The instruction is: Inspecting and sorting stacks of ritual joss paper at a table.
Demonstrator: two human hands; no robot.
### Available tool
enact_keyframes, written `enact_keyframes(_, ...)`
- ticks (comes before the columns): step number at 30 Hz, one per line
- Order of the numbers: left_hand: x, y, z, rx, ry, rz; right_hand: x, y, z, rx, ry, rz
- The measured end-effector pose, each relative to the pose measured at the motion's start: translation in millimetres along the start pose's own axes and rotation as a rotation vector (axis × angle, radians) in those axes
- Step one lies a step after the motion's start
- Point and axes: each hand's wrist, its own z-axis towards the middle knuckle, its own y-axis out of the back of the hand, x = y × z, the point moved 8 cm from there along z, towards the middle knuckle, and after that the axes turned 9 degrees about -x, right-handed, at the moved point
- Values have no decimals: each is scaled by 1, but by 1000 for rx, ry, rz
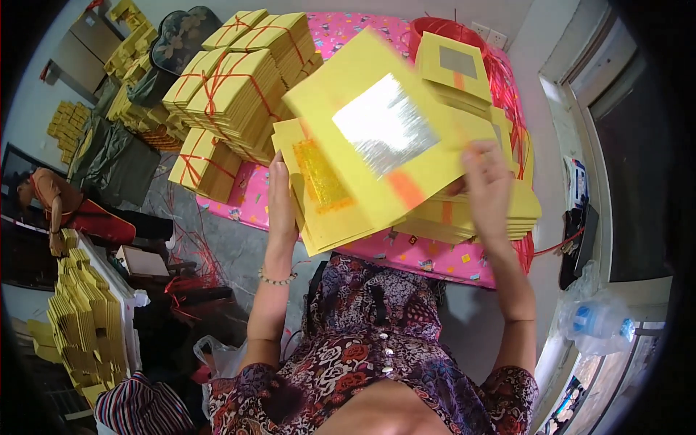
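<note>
My left hand (pixel 281 197) closes on the left edge of a thin batch of yellow paper sheets (pixel 333 228); the top one bears a shiny gold patch. Tilted over that batch is a yellow sheet with a silver foil square (pixel 384 127), slightly blurred. At its right corner my right hand (pixel 486 181) grips it between thumb and fingers, some fingers hidden behind the paper. Below and right lie piles of yellow sheets (pixel 518 206) on a pink patterned cover (pixel 428 259). Another pile with a grey foil square (pixel 451 61) stands behind.
Bundles of yellow paper tied with red string (pixel 232 83) stand at the back left. A red basket (pixel 428 29) and loose red strings (pixel 516 87) are at the back right. Far left, a person (pixel 58 196) reaches toward stacked yellow paper (pixel 83 312). A plastic bottle (pixel 594 321) lies at right.
</note>
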Motion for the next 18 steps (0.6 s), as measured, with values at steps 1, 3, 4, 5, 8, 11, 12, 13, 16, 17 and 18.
enact_keyframes(1, -1, 4, 1, -11, -5, 1, -20, -16, -11, 53, -93, 53)
enact_keyframes(3, 5, 1, 1, 43, 74, -37, -45, -34, -29, 97, -182, 100)
enact_keyframes(4, 8, 5, 1, 15, 85, -30, -56, -41, -36, 99, -208, 119)
enact_keyframes(5, 8, 6, 1, 12, 83, -31, -64, -46, -42, 99, -234, 139)
enact_keyframes(8, 1, 7, -6, -127, 117, 40, -69, -49, -51, 88, -207, 89)
enact_keyframes(11, -3, -1, -10, -66, 188, 44, -73, -51, -58, 140, -265, 40)
enact_keyframes(12, 2, 1, -10, -67, 188, 42, -74, -51, -57, 148, -188, 35)
enact_keyframes(13, 3, 2, -8, -46, 124, 75, -73, -50, -57, 153, -188, 35)
enact_keyframes(16, 2, 3, -8, -34, 59, 110, -67, -48, -58, 216, -48, -285)
enact_keyframes(17, 0, 2, -9, -38, 60, 114, -55, -44, -56, 147, 161, -437)
enact_keyframes(18, -2, 2, -9, -41, 60, 113, -41, -42, -57, 75, 371, -585)
